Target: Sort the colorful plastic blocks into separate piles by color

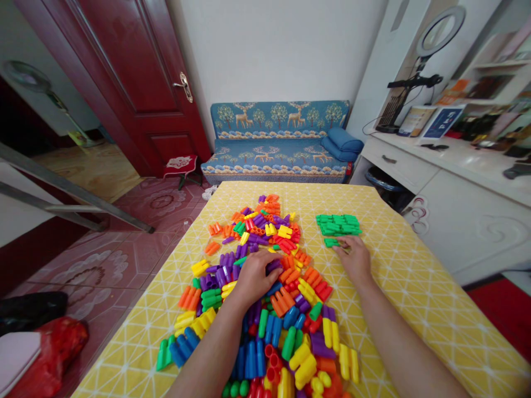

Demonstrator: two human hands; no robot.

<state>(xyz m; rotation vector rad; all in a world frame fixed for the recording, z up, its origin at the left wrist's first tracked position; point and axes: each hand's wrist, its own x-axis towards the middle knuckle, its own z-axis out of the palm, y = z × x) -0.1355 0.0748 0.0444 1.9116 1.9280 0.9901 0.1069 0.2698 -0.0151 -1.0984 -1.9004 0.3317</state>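
Note:
A heap of bullet-shaped plastic building blocks in several colours (251, 354) spreads over the middle of the table. My left hand (256, 276) is over the heap, its finger and thumb curled around a purple building block (274, 266). To the right of the heap, my right hand (354, 257) pinches a green building block (331, 242) at the table surface. Just beyond it lies a group of green building blocks (338, 224) laid side by side in rows. My left palm and forearm hide part of the heap.
A yellow patterned cloth (398, 287) covers the table. Beyond its far edge stands a blue sofa (277, 155). A white cabinet (464, 182) with a ring light (442, 30) is at right. A red door (136, 66), a small stool (180, 166) and a metal frame (74, 207) are at left.

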